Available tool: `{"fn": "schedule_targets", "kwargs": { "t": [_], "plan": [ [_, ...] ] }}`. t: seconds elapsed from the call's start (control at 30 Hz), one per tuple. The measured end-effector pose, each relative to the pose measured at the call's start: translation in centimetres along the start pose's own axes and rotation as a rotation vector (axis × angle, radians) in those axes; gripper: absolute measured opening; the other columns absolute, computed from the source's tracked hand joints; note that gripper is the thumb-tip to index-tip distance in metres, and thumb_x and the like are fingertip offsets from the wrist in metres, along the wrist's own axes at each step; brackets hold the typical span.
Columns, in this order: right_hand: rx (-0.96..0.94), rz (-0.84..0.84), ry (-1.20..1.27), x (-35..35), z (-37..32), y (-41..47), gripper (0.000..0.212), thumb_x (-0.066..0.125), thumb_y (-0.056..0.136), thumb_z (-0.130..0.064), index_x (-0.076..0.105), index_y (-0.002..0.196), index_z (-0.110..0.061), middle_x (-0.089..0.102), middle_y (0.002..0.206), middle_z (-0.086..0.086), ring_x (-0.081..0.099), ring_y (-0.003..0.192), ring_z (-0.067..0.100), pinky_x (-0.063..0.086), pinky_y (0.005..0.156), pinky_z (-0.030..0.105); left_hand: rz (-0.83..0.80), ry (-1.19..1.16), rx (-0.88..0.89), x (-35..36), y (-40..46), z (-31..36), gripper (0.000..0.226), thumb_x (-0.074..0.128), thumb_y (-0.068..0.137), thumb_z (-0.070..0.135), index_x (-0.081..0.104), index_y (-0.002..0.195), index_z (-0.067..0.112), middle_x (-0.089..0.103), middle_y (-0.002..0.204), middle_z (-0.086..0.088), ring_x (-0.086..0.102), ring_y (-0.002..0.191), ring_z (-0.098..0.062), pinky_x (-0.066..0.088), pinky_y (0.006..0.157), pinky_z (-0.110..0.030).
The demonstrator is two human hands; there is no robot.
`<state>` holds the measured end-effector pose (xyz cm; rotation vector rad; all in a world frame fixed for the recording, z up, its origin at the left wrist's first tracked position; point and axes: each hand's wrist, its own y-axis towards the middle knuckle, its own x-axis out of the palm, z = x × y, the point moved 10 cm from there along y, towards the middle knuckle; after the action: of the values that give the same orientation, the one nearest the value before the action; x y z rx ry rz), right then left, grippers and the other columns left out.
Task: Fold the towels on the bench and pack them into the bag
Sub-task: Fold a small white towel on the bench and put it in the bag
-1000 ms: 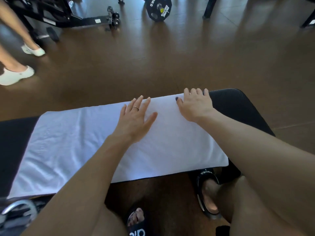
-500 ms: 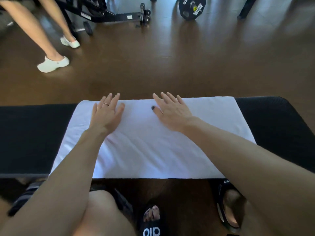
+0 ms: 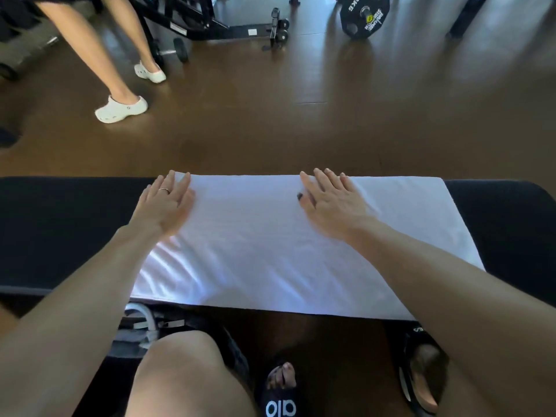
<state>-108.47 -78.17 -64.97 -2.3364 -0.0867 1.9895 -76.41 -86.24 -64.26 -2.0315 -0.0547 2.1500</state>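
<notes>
A white towel (image 3: 270, 245) lies flat across the black padded bench (image 3: 60, 230), reaching from its far edge to its near edge. My left hand (image 3: 165, 203) rests flat with fingers spread on the towel's far left corner. My right hand (image 3: 331, 200) lies flat on the towel near its far edge, right of the middle. Neither hand grips anything. Under the bench at the lower left, a dark thing with straps and a white handle (image 3: 144, 323) shows in part; I cannot tell whether it is the bag.
Another person's legs in white clogs (image 3: 120, 109) stand on the brown floor beyond the bench at the upper left. A black machine frame (image 3: 210, 25) and a weight plate (image 3: 364, 16) sit at the back. My knee and sandalled feet are below the bench.
My hands have slid apart along the towel's far edge, the left hand reaching its left corner. The view has shifted left and the other person has stepped to the right.
</notes>
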Motion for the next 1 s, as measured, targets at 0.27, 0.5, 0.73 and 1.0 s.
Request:
{"fn": "schedule_targets", "kwargs": {
  "t": [0.27,0.5,0.73,1.0],
  "plan": [
    [-0.173,0.072,0.003,-1.9,-6.0,-1.4,0.060,0.017,0.105,-0.049,0.007,0.161,-0.026,0.007,0.168,0.009,0.003,0.155,0.024,0.001,0.125,0.044,-0.054,0.069,0.378,2.6,-8.7,6.8,0.077,-0.009,0.087,0.068,-0.009,0.158,0.041,-0.018,0.166,0.013,-0.017,0.153,-0.010,-0.012,0.123,-0.033],
    [-0.291,-0.045,-0.051,2.1,-11.0,-4.6,0.063,0.009,0.103,-0.054,0.004,0.161,-0.029,-0.004,0.168,0.008,-0.008,0.155,0.027,-0.002,0.124,0.047,0.043,0.002,0.289,0.3,-10.6,3.8,0.068,-0.001,0.096,0.061,0.000,0.160,0.036,-0.011,0.167,0.012,-0.013,0.155,-0.012,-0.007,0.126,-0.040],
    [-0.246,-0.050,-0.021,1.0,-8.8,-6.2,0.064,0.009,0.104,-0.055,0.000,0.161,-0.029,-0.006,0.168,0.009,-0.009,0.155,0.026,-0.003,0.125,0.045,0.032,-0.022,0.236,1.4,-11.8,1.9,0.068,0.003,0.097,0.064,0.001,0.160,0.039,-0.011,0.168,0.012,-0.016,0.154,-0.008,-0.010,0.125,-0.037],
    [-0.018,0.018,0.080,-1.7,-0.9,-6.4,0.061,0.018,0.105,-0.053,0.006,0.161,-0.030,0.000,0.169,0.006,-0.002,0.155,0.023,0.001,0.125,0.041,-0.001,0.118,0.244,-1.0,-11.4,5.8,0.081,-0.004,0.087,0.071,-0.007,0.160,0.037,-0.015,0.168,0.007,-0.016,0.155,-0.015,-0.006,0.126,-0.044]
  ]
}}
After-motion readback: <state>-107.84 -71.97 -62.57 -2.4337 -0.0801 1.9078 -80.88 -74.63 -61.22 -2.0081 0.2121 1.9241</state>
